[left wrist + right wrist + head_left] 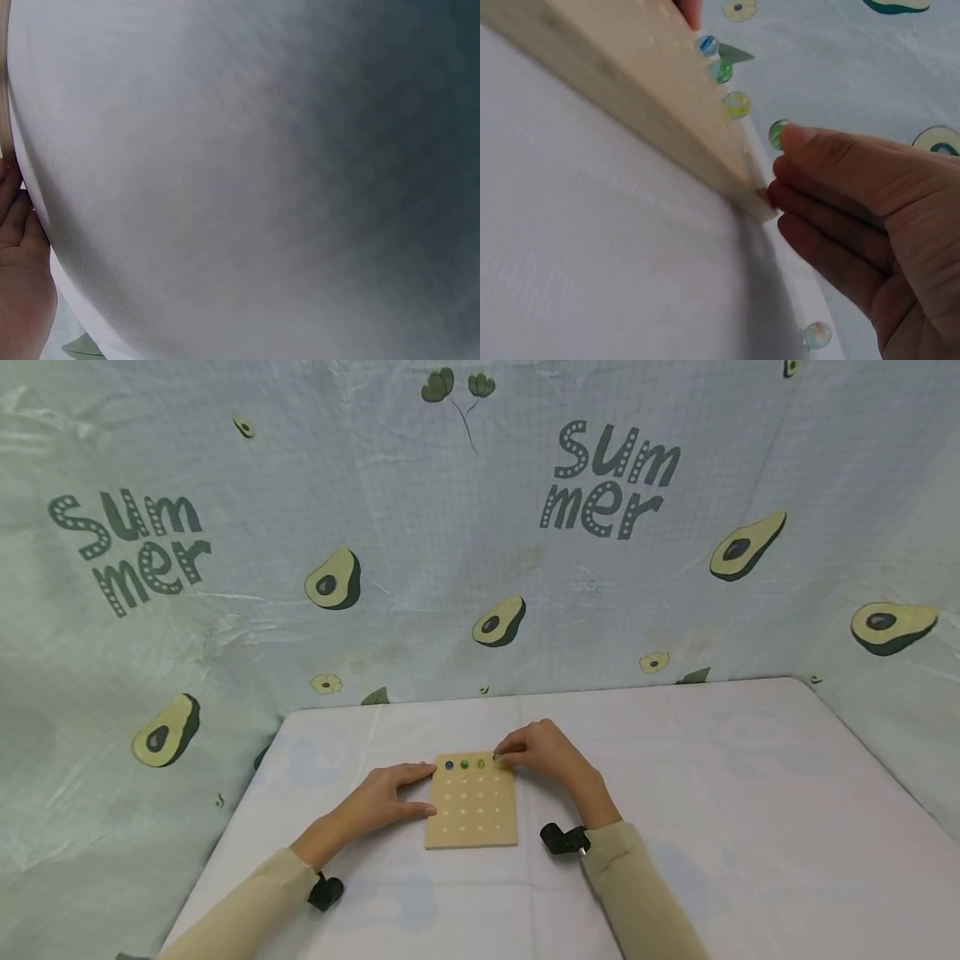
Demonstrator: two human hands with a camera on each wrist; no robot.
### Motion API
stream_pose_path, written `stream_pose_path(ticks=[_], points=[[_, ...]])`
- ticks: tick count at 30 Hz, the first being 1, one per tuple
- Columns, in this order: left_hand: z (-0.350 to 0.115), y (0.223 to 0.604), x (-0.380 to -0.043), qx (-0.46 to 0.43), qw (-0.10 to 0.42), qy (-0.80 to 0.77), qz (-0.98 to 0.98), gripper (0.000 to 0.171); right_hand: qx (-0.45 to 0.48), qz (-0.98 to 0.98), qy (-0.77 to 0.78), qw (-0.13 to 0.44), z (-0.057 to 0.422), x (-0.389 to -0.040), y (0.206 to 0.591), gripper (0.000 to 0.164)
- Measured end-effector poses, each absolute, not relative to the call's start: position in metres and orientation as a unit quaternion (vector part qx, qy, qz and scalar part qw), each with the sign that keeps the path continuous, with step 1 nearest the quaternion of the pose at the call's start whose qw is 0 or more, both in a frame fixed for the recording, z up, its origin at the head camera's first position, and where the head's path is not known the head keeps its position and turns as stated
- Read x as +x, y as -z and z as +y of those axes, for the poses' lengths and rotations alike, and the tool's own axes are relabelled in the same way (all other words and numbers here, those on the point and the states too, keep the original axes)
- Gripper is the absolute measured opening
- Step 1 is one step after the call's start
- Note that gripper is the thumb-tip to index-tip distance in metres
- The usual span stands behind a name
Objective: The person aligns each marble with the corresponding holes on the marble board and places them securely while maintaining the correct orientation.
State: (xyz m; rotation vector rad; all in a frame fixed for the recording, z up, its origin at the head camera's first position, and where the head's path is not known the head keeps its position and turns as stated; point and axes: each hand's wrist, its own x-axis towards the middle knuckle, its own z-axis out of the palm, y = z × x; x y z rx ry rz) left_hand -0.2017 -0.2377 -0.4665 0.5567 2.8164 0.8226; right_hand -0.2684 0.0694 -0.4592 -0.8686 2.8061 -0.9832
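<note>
A square wooden board (471, 841) with rows of small hollows lies on the table. Along its far row sit a blue marble (449, 765), a green marble (464, 764) and a yellow marble (481, 763). At the far right corner my right hand (546, 752) pinches another green marble (778, 133) between thumb and fingers, just above the board. My left hand (378, 797) rests against the board's left edge, thumb and fingers spread apart. Only part of that hand shows in the left wrist view, beside the board's edge.
In the right wrist view, a clear marble (817, 335) lies on the white tablecloth (675, 777) near my right hand. Behind the table hangs a pale curtain (420, 527) printed with avocados and lettering.
</note>
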Motion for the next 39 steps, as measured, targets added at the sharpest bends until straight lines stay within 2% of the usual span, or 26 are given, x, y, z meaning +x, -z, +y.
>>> stream_pose_path(ticks=[15,29,39], points=[[-0.238,0.469,-0.203,0.187,0.083,-0.279,0.938,0.078,-0.237,0.916,0.322,0.038,0.058,-0.265,0.459,0.012],[-0.239,0.467,-0.203,0.198,0.077,-0.289,0.933,0.077,-0.279,0.915,0.289,0.033,0.059,-0.265,0.453,0.015],[-0.239,0.468,-0.203,0.202,0.082,-0.286,0.933,0.078,-0.271,0.918,0.288,0.037,0.059,-0.263,0.455,0.016]])
